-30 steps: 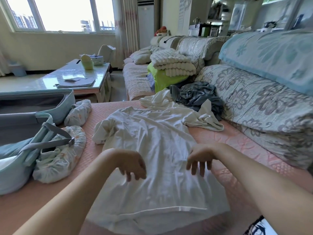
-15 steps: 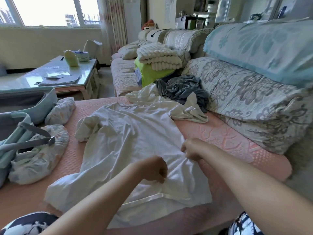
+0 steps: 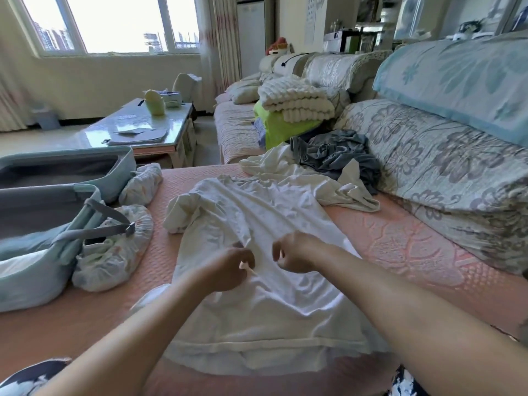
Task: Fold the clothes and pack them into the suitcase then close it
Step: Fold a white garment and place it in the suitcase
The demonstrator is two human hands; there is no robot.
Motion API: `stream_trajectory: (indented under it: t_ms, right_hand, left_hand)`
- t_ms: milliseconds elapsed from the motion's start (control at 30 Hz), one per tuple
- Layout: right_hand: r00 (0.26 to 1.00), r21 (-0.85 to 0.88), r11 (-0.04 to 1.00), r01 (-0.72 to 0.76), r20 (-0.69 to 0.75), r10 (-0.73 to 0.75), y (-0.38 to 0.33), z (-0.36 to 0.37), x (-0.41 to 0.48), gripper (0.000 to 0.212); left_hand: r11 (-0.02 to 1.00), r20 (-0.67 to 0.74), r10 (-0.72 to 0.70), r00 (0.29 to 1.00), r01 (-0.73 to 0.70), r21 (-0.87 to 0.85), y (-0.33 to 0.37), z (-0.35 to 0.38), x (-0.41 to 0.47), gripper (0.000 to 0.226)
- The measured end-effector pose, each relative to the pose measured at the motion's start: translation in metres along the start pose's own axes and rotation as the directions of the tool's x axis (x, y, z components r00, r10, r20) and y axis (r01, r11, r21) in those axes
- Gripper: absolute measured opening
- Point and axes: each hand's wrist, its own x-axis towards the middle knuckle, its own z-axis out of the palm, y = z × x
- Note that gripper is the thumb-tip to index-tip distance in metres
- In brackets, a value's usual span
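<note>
Shirt: white shirt point(image 3: 257, 224); thin, soft, creased cloth; spread across the centre of the frame, hem toward the bottom edge, one sleeve bunched at its left
Surface: pink quilted cover point(image 3: 400, 247) with an embossed floral pattern; the shirt lies on it
Left hand: left hand point(image 3: 228, 270) curled, pinching a raised ridge of shirt fabric
Right hand: right hand point(image 3: 294, 255) curled just beside it, pinching the same cloth
Suitcase: suitcase point(image 3: 71, 172); pale blue, open, at the left edge

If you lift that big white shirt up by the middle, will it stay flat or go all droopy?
Probably droopy: the white shirt lies in soft wrinkles and bunches up where the left hand and right hand pinch it. It likely feels light, since the cloth looks thin.
</note>
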Motion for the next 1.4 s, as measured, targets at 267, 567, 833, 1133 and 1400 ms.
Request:
stream_trajectory:
  t_ms: [267, 567, 833, 1133, 1400]
  right_hand:
    - [0.894, -0.019, 0.96, 0.279, 0.371, -0.252, -0.13, 0.027, 0.007, 0.049]
    - [0.909, 0.078, 0.947, 0.311, 0.267, -0.32, -0.135, 0.034, 0.01, 0.017]
    - [0.864, 0.255, 0.949, 0.186, 0.418, -0.281, -0.109, 0.028, 0.036, 0.018]
    - [0.973, 0.4, 0.899, 0.18, -0.204, -0.104, -0.098, -0.024, 0.122, 0.026]
    - [0.933, 0.294, 0.916, 0.273, -0.311, -0.178, -0.128, -0.02, 0.244, 0.067]
  left_hand:
    - [0.931, 0.299, -0.36, 0.884, 0.363, 0.047, -0.095, -0.028, -0.085, 0.071]
    - [0.922, 0.26, -0.351, 0.9, 0.38, -0.072, -0.107, -0.064, -0.114, 0.057]
    - [0.856, 0.578, -0.387, 0.718, 0.514, -0.065, -0.091, -0.073, -0.082, 0.029]
    - [0.906, -0.22, -0.422, 0.88, 0.403, -0.128, -0.128, -0.092, 0.011, 0.029]
    - [0.815, -0.111, -0.557, 0.823, 0.568, 0.118, -0.204, -0.089, 0.09, 0.091]
